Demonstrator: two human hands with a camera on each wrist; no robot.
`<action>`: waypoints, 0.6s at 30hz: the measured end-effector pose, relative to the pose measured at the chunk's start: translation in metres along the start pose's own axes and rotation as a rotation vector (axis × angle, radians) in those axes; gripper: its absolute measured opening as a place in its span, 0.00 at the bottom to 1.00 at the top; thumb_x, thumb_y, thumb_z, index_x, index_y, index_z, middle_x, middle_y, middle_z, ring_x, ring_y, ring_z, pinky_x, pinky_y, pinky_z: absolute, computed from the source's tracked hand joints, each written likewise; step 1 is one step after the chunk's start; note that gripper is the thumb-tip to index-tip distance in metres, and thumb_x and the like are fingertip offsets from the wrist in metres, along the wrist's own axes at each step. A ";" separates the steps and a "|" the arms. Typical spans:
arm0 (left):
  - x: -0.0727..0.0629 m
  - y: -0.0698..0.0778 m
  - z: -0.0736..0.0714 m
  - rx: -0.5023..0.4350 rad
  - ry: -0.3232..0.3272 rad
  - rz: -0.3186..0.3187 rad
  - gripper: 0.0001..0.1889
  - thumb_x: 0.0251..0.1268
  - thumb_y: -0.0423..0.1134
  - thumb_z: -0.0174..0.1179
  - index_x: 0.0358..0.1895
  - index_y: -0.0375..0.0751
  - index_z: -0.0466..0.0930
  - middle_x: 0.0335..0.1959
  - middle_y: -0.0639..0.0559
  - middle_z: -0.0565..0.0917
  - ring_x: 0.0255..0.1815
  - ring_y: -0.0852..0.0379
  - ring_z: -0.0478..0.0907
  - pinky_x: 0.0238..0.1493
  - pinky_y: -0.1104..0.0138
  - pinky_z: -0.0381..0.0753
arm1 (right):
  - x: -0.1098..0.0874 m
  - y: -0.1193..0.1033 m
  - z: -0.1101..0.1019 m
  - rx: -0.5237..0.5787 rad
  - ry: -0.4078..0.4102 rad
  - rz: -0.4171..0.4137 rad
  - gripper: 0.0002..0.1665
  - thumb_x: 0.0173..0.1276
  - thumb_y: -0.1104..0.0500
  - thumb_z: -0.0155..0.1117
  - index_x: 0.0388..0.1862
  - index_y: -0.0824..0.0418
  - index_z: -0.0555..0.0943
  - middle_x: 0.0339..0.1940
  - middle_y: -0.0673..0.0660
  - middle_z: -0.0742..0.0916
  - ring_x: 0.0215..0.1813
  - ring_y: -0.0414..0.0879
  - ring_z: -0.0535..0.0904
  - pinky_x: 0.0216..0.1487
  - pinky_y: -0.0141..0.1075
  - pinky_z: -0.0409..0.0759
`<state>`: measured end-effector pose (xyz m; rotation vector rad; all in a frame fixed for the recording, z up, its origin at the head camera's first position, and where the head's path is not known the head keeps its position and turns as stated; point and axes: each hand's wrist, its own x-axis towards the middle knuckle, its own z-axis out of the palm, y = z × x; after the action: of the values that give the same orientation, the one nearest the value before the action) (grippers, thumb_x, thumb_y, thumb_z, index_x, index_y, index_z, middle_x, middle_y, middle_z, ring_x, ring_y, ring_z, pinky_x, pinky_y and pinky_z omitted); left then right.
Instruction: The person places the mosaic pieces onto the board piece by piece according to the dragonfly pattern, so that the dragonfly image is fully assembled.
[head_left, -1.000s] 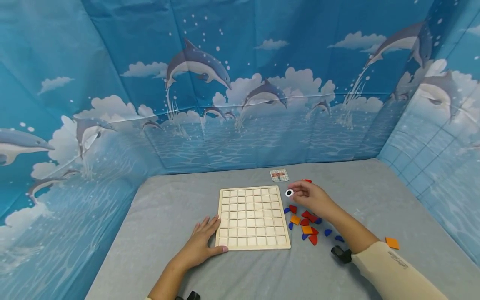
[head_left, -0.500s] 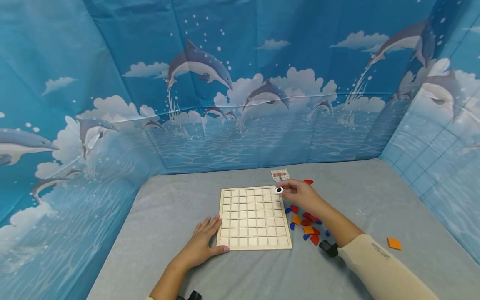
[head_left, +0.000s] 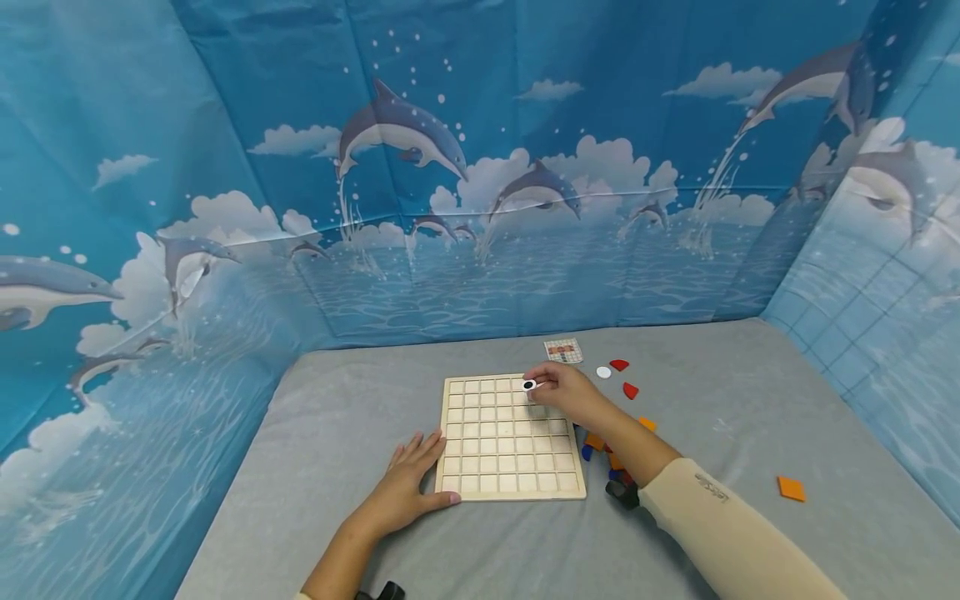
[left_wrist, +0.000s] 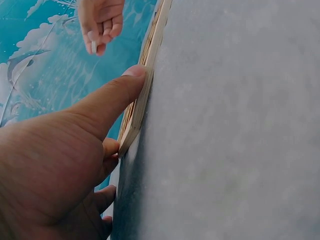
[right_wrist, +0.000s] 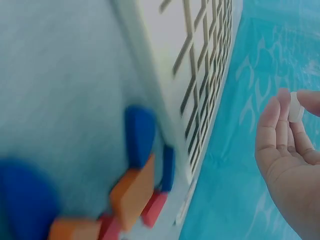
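The square wooden grid board (head_left: 507, 444) lies on the grey cloth. My left hand (head_left: 411, 479) rests at its near-left corner, fingers spread along the left edge and thumb touching the front edge. The left wrist view shows this left hand (left_wrist: 65, 150) with its thumb against the board's side. Over the far part of the board, my right hand (head_left: 573, 395) pinches a round white disc with a black dot (head_left: 529, 385). In the right wrist view the white disc (right_wrist: 295, 107) appears edge-on between thumb and fingers of the right hand (right_wrist: 290, 150), above the board.
A small pattern card (head_left: 563, 351) lies behind the board. Right of it are a white disc (head_left: 603, 372) and red pieces (head_left: 631, 390). Orange, blue and red pieces lie beside the board, partly under my right forearm. One orange square (head_left: 791, 488) lies apart at the far right.
My right hand has moved left from beside the board to over its far rows, carrying the dotted disc. A white disc and red piece it covered now show. The left hand stays put.
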<state>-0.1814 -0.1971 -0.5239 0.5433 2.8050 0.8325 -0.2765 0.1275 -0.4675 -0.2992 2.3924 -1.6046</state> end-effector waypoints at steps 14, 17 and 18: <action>0.002 0.001 0.000 -0.002 0.002 0.006 0.51 0.59 0.65 0.67 0.80 0.44 0.58 0.83 0.49 0.55 0.85 0.39 0.43 0.81 0.38 0.40 | 0.022 -0.016 0.023 0.065 -0.115 -0.044 0.24 0.75 0.66 0.58 0.67 0.70 0.74 0.61 0.68 0.81 0.56 0.58 0.86 0.61 0.51 0.83; 0.002 0.000 0.001 0.000 0.005 0.006 0.51 0.59 0.66 0.67 0.80 0.44 0.58 0.83 0.49 0.56 0.85 0.39 0.44 0.81 0.37 0.41 | 0.027 -0.016 0.027 0.053 -0.125 -0.032 0.23 0.74 0.66 0.59 0.66 0.70 0.74 0.59 0.67 0.82 0.54 0.57 0.87 0.60 0.51 0.84; 0.002 0.000 0.001 0.001 0.005 0.008 0.51 0.59 0.66 0.67 0.80 0.44 0.58 0.83 0.50 0.56 0.85 0.39 0.44 0.81 0.37 0.41 | 0.029 -0.015 0.028 0.049 -0.125 -0.028 0.23 0.73 0.65 0.60 0.66 0.69 0.74 0.58 0.67 0.82 0.53 0.56 0.87 0.59 0.50 0.84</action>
<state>-0.1834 -0.1960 -0.5248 0.5534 2.8098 0.8349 -0.2948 0.0882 -0.4661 -0.4125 2.2620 -1.6039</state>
